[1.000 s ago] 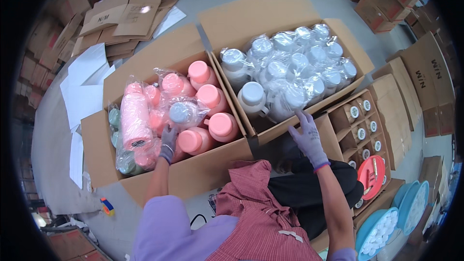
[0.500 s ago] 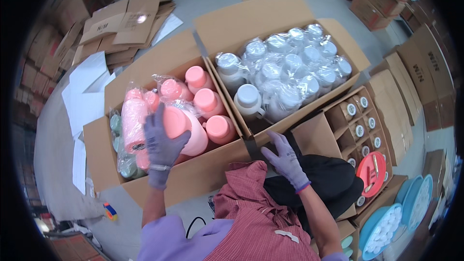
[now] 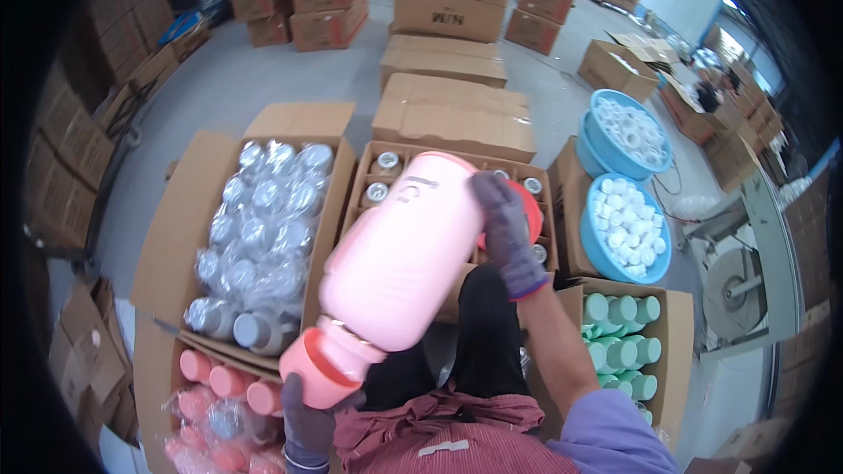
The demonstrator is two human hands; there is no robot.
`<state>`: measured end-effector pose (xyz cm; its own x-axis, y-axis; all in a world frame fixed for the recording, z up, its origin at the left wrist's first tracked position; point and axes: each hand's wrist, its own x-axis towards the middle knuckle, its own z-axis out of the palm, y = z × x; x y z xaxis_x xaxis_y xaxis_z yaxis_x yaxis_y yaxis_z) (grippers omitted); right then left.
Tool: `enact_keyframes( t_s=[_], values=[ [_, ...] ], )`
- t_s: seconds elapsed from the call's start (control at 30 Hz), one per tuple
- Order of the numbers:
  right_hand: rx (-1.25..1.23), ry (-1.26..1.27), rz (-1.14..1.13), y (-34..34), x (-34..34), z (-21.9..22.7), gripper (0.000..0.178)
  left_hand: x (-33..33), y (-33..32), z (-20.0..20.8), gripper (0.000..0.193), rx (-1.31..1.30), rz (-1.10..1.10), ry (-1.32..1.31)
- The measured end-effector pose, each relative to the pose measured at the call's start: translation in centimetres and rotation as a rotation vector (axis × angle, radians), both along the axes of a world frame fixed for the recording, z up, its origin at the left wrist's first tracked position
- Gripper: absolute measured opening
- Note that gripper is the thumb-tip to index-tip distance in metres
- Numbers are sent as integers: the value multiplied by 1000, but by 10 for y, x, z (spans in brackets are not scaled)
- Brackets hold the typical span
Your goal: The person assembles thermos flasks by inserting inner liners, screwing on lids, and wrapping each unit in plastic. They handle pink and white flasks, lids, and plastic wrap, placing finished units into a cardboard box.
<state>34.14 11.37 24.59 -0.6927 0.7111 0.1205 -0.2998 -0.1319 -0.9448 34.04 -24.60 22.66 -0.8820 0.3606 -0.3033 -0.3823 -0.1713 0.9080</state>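
Observation:
A large pale-pink bottle (image 3: 408,254) lies slantwise above my lap, its base toward the upper right. My right hand (image 3: 509,233), in a grey-purple glove, is closed round the base end. At the lower left, my gloved left hand (image 3: 307,430) grips a darker pink cup-shaped lid (image 3: 305,370). That lid tilts away from the bottle's neck, and part of its inside shows. Whether it still touches the neck I cannot tell. Below and left of my left hand, a carton holds several pink bottles (image 3: 230,381), some in clear plastic bags.
Left stands a carton of bagged grey-white bottles (image 3: 263,219). Behind the pink bottle is a divided carton (image 3: 373,171) with a red basin (image 3: 529,215). Right are blue basins of white caps (image 3: 625,228) and white rings (image 3: 630,132), plus a carton of green-lidded bottles (image 3: 619,342).
My view has swung to the right. The large pink bottle has come out of its carton into both hands. My right hand, formerly empty near the carton edge, now holds its base; my left grips the lid.

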Motion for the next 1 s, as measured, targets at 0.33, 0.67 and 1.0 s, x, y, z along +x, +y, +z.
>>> enact_keyframes(
  t_s=[0.33,0.67,1.0],
  values=[
    [1309,-316,-231,-80,101,-54,18,-94,207,-47,54,108,-376,-60],
    [1009,-71,-188,-48,135,-51,20,-63,248,-83,51,270,-826,-229],
    [802,-54,214,-7,119,-65,26,-27,200,-45,84,171,-698,241]
  ],
)
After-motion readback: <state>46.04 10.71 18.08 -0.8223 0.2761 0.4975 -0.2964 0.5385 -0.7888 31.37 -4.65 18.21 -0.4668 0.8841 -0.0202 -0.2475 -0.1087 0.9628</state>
